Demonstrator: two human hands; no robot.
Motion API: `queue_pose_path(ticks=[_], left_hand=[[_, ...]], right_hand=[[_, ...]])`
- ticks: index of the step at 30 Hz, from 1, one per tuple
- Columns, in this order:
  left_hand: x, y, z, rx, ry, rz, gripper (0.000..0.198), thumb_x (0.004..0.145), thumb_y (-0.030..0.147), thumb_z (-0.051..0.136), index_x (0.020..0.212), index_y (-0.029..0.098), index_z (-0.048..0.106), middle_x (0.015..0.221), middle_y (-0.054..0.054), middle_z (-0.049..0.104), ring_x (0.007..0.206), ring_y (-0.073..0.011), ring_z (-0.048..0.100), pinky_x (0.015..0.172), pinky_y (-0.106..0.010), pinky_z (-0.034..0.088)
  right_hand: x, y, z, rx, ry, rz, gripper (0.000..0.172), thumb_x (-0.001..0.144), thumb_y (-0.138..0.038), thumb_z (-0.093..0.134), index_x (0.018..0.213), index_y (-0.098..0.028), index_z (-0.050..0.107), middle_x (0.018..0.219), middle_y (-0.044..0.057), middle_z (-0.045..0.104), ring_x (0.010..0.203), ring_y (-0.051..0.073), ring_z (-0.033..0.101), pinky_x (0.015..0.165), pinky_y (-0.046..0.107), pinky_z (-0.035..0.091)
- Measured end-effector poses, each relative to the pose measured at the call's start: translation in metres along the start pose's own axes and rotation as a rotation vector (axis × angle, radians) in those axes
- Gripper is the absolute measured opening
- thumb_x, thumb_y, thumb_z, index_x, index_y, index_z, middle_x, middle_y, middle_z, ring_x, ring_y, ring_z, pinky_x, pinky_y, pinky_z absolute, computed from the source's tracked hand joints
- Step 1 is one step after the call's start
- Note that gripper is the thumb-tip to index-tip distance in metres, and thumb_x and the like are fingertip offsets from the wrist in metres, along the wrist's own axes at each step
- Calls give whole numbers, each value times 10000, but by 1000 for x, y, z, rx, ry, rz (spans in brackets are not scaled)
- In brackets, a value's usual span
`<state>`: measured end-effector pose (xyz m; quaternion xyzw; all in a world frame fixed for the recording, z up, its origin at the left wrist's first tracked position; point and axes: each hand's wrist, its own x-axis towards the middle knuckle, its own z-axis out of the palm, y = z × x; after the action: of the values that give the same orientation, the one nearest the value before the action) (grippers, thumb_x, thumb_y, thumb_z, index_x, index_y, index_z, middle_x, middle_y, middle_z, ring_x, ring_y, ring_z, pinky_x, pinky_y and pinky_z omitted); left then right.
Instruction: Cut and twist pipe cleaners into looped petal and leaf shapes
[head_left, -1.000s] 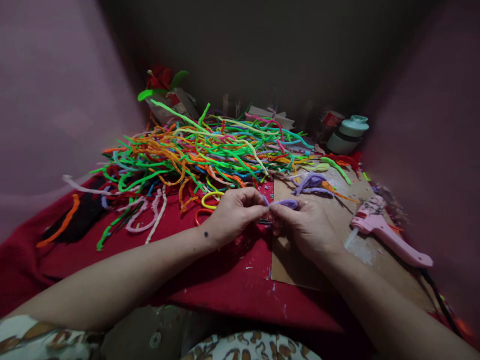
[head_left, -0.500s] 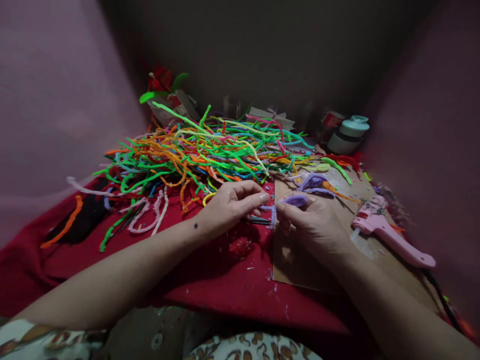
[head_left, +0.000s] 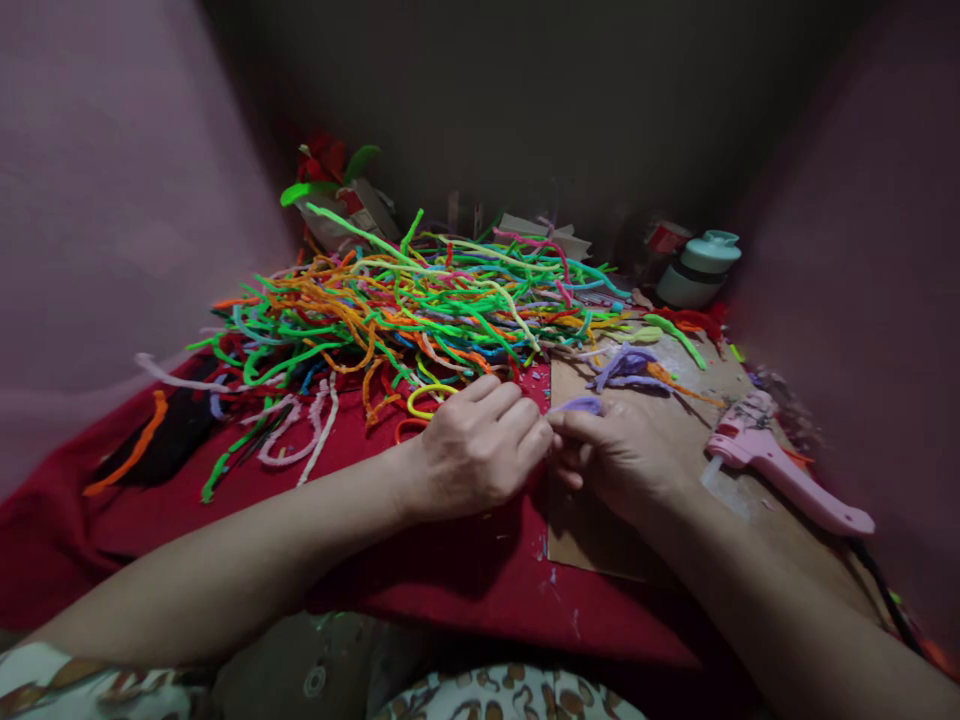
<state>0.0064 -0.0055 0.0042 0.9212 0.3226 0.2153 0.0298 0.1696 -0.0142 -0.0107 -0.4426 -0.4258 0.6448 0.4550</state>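
A purple pipe cleaner (head_left: pixel 579 405), bent into a narrow loop, sticks up from the fingertips of my right hand (head_left: pixel 619 450), which pinches it. My left hand (head_left: pixel 487 445) is closed, knuckles up, its fingertips touching those of the right. The lower part of the pipe cleaner is hidden between my hands; the left fingers seem to grip its end. Just beyond the right hand, a bunch of purple pipe cleaners (head_left: pixel 628 366) with an orange stem lies on the brown cardboard (head_left: pixel 600 545).
A big heap of coloured pipe cleaners (head_left: pixel 420 300) spreads across the back of the red cloth (head_left: pixel 450 590). A pink glue gun (head_left: pixel 787 470) lies on the board at right, its cord trailing off. Behind stands a mint-lidded jar (head_left: pixel 697 270). Pink walls flank both sides.
My left hand has rolled over, knuckles now up, and moved against the right fingertips. The pipe cleaner's hanging end is now hidden from view.
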Motion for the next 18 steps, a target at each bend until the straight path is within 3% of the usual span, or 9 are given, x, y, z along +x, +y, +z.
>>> queue_pose_path(ticks=[2, 4, 6, 8, 10, 12, 15, 18], left_hand=[[-1, -2, -1, 65, -15, 44, 263, 862, 275, 402, 762, 178, 625, 693, -80, 586, 724, -182, 501, 737, -339, 355], [1, -5, -2, 26, 83, -18, 227, 850, 286, 432, 773, 184, 620, 718, -75, 590, 754, -182, 505, 769, -346, 357], [5, -11, -2, -162, 232, -186, 164, 819, 294, 488, 800, 178, 602, 764, -64, 593, 775, -168, 512, 769, -326, 378], [9, -17, -2, -526, 300, -413, 152, 796, 306, 526, 839, 168, 574, 764, -39, 587, 703, -129, 520, 670, -266, 412], [12, -21, -2, -967, 187, -607, 181, 789, 326, 541, 829, 151, 563, 682, -8, 571, 539, -77, 484, 500, -197, 379], [13, -23, 0, -1335, -55, -709, 221, 792, 338, 544, 769, 122, 579, 596, -4, 566, 417, -50, 434, 391, -167, 317], [9, -22, 7, -1701, -424, -683, 327, 803, 384, 521, 737, 77, 616, 579, -65, 620, 363, -74, 471, 330, -173, 330], [5, -20, 14, -1948, -593, -581, 426, 810, 457, 480, 772, 60, 629, 615, -109, 655, 359, -106, 509, 306, -190, 362]], right_hand=[[2, 1, -1, 207, -81, 126, 178, 666, -189, 605, 506, -153, 535, 477, -35, 458, 389, 59, 342, 338, 188, 284], [4, 0, -3, 279, -108, 146, 161, 652, -184, 634, 516, -144, 558, 485, -30, 481, 387, 54, 352, 337, 181, 288], [4, -2, -6, 264, -100, 86, 166, 643, -203, 660, 517, -144, 569, 481, -25, 503, 383, 60, 374, 342, 189, 304], [4, -4, -8, 236, -117, 32, 168, 650, -221, 672, 532, -148, 575, 483, -27, 511, 388, 65, 390, 356, 196, 315], [3, -5, -10, 203, -146, -28, 172, 678, -230, 666, 552, -154, 576, 482, -37, 500, 391, 63, 388, 369, 198, 310], [2, -5, -12, 142, -169, -90, 171, 707, -239, 658, 576, -157, 584, 477, -43, 491, 394, 64, 390, 383, 202, 304], [0, -3, -13, 38, -177, -164, 133, 725, -261, 663, 652, -158, 620, 485, -42, 510, 412, 69, 417, 408, 206, 314], [-1, -1, -14, -18, -191, -185, 117, 724, -270, 674, 721, -161, 631, 515, -37, 547, 435, 70, 445, 433, 200, 336]])
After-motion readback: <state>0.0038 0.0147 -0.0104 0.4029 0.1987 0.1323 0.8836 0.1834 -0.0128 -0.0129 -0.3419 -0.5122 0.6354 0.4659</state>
